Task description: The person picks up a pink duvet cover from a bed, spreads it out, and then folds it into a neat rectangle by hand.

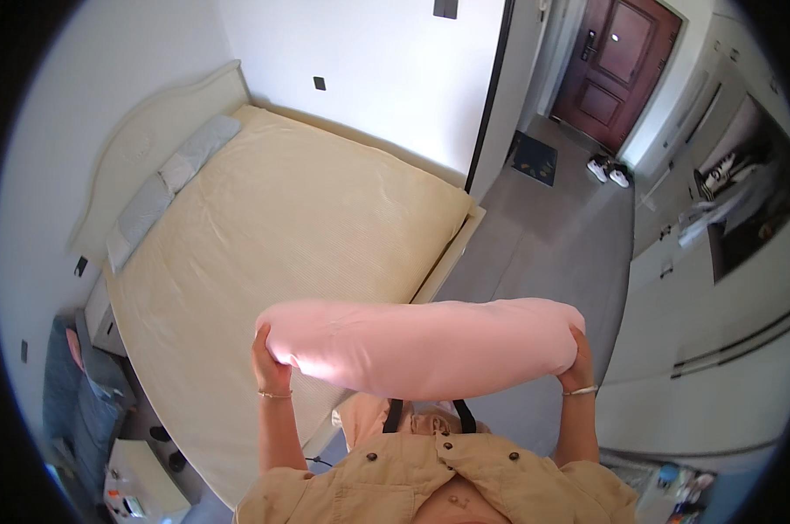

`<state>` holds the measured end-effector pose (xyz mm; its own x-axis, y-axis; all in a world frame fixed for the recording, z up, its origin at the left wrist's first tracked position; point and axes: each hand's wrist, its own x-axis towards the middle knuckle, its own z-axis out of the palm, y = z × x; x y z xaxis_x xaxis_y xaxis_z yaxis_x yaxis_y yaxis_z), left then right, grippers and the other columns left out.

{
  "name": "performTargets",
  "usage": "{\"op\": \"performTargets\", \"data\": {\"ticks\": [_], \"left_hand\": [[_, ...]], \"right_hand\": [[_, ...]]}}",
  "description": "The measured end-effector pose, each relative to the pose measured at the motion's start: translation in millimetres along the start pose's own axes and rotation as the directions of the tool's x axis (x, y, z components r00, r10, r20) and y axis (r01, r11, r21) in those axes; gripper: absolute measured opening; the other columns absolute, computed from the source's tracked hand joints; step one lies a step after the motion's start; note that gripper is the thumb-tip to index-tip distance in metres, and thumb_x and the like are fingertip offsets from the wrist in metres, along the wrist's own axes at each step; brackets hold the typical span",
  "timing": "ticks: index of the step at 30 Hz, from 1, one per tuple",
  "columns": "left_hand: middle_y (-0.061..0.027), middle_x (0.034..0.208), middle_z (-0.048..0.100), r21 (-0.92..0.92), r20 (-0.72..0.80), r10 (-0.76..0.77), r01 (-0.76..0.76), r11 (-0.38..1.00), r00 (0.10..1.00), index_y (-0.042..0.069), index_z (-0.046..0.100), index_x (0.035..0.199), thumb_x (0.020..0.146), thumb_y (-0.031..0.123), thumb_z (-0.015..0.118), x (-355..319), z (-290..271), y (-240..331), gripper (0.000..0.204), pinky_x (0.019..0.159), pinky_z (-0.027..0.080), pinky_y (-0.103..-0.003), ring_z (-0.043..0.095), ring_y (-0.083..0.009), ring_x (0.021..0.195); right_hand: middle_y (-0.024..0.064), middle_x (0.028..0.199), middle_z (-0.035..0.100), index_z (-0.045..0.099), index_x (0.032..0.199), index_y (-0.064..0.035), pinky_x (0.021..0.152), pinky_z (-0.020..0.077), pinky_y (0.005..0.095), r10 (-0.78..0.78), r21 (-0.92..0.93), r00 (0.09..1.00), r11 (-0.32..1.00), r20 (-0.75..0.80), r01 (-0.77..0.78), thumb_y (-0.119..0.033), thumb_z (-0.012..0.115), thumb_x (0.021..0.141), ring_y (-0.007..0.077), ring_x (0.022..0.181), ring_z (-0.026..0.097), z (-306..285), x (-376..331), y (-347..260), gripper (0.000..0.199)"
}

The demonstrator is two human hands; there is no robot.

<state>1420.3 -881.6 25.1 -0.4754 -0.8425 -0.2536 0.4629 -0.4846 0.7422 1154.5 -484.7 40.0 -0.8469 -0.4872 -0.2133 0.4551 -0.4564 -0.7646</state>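
A long, plump pink pillow (430, 345) is held out level in front of my body, one end in each hand. My left hand (271, 362) grips its left end, the thumb side showing while the other fingers are mostly hidden behind the fabric. At the opposite end my right hand (578, 362) is closed on the pillow in the same way. Beyond and to the left lies a bed (281, 210) with a cream fitted sheet. Two grey pillows, a farther one (201, 153) and a nearer one (140, 218), rest against its pale headboard (150, 131).
The bed's wooden foot edge (451, 253) runs close beyond the pink pillow. A blue-grey chair (85, 402) and a small white table (146, 480) stand at lower left. White cabinets (718, 384) line the right. Shoes (609, 170) and a mat (534, 159) lie by a dark red door (617, 70).
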Motion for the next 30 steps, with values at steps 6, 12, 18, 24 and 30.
{"op": "performTargets", "data": {"ticks": [6,12,18,24,30], "left_hand": [[-0.0115,0.099,0.055,-0.044,-0.071,0.112,-0.115,0.992,0.991,-0.003,0.049,0.102,0.081,0.020,0.049,7,64,-24,0.030,0.078,0.044,-0.032,0.053,-0.0215,0.092],[-0.0111,0.099,0.055,-0.094,-0.160,0.236,-0.253,0.963,0.958,-0.002,0.049,0.102,0.082,0.020,0.048,58,88,-30,0.030,0.079,0.045,-0.032,0.053,-0.0212,0.091],[-0.0092,0.097,0.056,-0.137,-0.224,0.298,-0.333,0.933,0.928,0.000,0.051,0.097,0.082,0.018,0.048,204,103,-30,0.024,0.074,0.046,-0.032,0.054,-0.0195,0.089],[-0.0082,0.095,0.056,-0.070,-0.187,0.550,-0.570,0.819,0.814,-0.002,0.053,0.094,0.082,0.020,0.049,255,159,28,0.025,0.074,0.046,-0.030,0.054,-0.0173,0.088],[-0.0064,0.095,0.056,0.154,-0.440,0.609,-0.613,0.775,0.660,-0.003,0.052,0.099,0.081,0.017,0.055,275,164,-32,0.027,0.074,0.046,-0.028,0.053,-0.0136,0.088]], "right_hand": [[0.0133,0.109,0.052,0.042,0.114,0.0026,0.083,0.0433,0.0344,-0.068,-0.028,0.993,0.997,0.098,0.071,-0.021,0.039,0.087,0.0232,0.098,0.052,-5,98,-64,0.036],[0.0121,0.106,0.054,0.045,0.111,0.0023,0.081,0.0440,0.0317,0.118,-0.055,0.931,0.993,0.345,-0.105,-0.018,0.045,0.085,0.0206,0.096,0.053,49,254,-69,0.033],[0.0120,0.104,0.054,0.047,0.108,0.0017,0.082,0.0428,0.0335,0.142,-0.125,0.810,0.989,0.569,-0.085,-0.018,0.044,0.086,0.0216,0.096,0.052,126,453,-43,0.031],[0.0125,0.103,0.054,0.048,0.106,0.0028,0.082,0.0423,0.0338,0.112,-0.121,0.773,0.992,0.625,-0.046,-0.021,0.048,0.084,0.0213,0.093,0.053,222,566,-69,0.033],[0.0093,0.102,0.055,0.046,0.110,0.0064,0.077,0.0431,0.0255,0.209,-0.490,0.751,0.855,0.626,0.171,-0.019,0.055,0.081,0.0131,0.091,0.053,206,640,-24,0.039]]}}
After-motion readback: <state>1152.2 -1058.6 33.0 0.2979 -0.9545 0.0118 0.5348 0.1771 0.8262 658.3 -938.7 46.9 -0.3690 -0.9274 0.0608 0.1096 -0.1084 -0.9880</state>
